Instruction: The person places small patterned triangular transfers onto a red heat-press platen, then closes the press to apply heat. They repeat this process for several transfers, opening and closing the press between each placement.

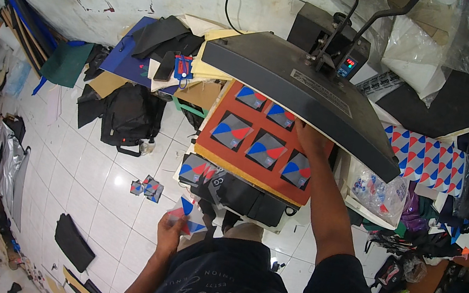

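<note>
My left hand (pixel 170 229) is closed on the edge of a square printed film (pixel 191 218) with blue and red shapes, held low by my lap. My right arm reaches under the raised, tilted upper plate (pixel 294 82) of a heat press. There my right hand (pixel 310 139) is over the red-brown pad (pixel 235 155), at the back right; its fingers are partly hidden by the plate and are hard to read. Several dark squares lie on the pad in rows, each with a grey, blue and red print, such as the front-left printed square (pixel 232 131).
More printed pieces (pixel 197 170) lie on a ledge below the pad, and small ones (pixel 152 189) on the tiled floor. A patterned sheet roll (pixel 423 158) and a box with clear plastic (pixel 379 191) are at right. A black backpack (pixel 132 116) lies on the floor at left.
</note>
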Demonstrator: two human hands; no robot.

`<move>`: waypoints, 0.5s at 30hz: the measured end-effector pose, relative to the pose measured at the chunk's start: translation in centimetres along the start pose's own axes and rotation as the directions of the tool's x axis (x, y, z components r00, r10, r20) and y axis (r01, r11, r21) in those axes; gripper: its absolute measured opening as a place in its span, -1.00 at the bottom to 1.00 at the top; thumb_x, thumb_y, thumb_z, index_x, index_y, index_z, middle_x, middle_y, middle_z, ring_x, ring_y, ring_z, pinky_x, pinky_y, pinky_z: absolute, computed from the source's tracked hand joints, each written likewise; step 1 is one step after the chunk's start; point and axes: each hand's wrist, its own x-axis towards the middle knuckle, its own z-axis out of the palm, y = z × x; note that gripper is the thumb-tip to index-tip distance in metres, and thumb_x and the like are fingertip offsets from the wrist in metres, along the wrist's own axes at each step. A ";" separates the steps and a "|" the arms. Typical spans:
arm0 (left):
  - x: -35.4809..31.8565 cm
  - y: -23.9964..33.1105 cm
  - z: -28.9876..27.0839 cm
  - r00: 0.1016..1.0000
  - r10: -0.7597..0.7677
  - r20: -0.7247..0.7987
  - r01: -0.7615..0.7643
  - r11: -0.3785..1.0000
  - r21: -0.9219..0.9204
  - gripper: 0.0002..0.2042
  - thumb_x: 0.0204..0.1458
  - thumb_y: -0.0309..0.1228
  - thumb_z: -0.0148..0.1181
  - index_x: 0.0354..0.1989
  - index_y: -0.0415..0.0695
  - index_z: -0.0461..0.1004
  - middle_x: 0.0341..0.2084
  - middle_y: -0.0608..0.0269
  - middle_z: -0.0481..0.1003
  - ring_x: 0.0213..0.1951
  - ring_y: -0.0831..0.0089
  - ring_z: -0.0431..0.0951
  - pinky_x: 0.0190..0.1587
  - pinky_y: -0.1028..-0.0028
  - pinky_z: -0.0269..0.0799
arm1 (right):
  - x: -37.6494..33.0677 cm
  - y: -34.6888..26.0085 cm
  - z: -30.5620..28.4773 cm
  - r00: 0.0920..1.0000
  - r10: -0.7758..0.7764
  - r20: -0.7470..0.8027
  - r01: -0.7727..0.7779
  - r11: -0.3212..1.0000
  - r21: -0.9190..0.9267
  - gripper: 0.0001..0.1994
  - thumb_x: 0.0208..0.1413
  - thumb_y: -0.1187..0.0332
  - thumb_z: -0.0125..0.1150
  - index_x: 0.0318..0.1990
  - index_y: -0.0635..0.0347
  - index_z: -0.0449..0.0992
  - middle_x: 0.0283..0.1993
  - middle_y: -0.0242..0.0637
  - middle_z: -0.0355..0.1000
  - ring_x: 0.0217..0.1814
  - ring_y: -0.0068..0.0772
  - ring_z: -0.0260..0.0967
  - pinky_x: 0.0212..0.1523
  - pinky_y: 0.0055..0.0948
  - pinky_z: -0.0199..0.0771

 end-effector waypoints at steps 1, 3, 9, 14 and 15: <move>0.0 0.2 0.2 1.000 -0.007 0.000 0.007 1.000 -0.022 -0.78 0.10 -0.51 0.23 -0.09 -0.30 0.47 -0.26 0.14 0.56 -0.25 0.42 0.57 -0.18 0.45 0.50 | -0.1 -0.4 -0.8 0.994 0.069 0.085 -0.076 0.994 0.084 -0.65 0.16 0.11 0.19 -0.12 0.24 0.54 -0.24 -0.05 0.51 -0.21 -0.02 0.50 -0.18 -0.18 0.49; 0.1 0.7 0.5 0.999 -0.035 0.009 0.035 0.998 -0.048 -0.76 0.10 -0.50 0.23 -0.08 -0.30 0.46 -0.25 0.13 0.56 -0.25 0.41 0.57 -0.18 0.44 0.51 | -0.7 -2.0 -3.1 0.946 0.180 0.270 -0.245 0.942 0.230 -0.66 0.16 0.12 0.21 -0.12 0.23 0.55 -0.24 -0.08 0.52 -0.22 -0.10 0.51 -0.20 -0.25 0.49; 0.3 3.8 3.4 0.995 -0.026 0.094 0.036 0.994 -0.107 -0.75 0.08 -0.49 0.25 -0.07 -0.28 0.46 -0.25 0.15 0.55 -0.24 0.42 0.57 -0.20 0.45 0.51 | -6.6 -11.9 -9.9 0.712 0.076 0.698 -0.639 0.484 0.598 -0.58 0.05 0.11 0.38 -0.05 0.19 0.53 -0.36 -0.30 0.48 -0.37 -0.41 0.41 -0.25 -0.38 0.44; 0.8 6.5 7.1 0.975 0.016 0.222 0.010 0.993 -0.116 -0.73 0.07 -0.47 0.28 -0.06 -0.23 0.48 -0.24 0.23 0.56 -0.23 0.51 0.55 -0.14 0.49 0.46 | -11.9 -15.9 -12.3 0.640 -0.162 0.751 -0.730 0.176 0.660 -0.57 0.02 0.31 0.45 -0.01 0.29 0.44 -0.23 -0.42 0.41 -0.30 -0.67 0.31 -0.28 -0.58 0.38; 0.8 6.8 7.5 0.967 0.022 0.253 0.003 0.995 -0.100 -0.73 0.08 -0.47 0.27 -0.05 -0.23 0.47 -0.23 0.23 0.55 -0.21 0.50 0.55 -0.11 0.49 0.45 | -12.3 -16.4 -12.2 0.641 -0.157 0.751 -0.750 0.079 0.656 -0.61 0.04 0.32 0.43 -0.04 0.28 0.44 -0.24 -0.43 0.41 -0.29 -0.67 0.32 -0.27 -0.58 0.38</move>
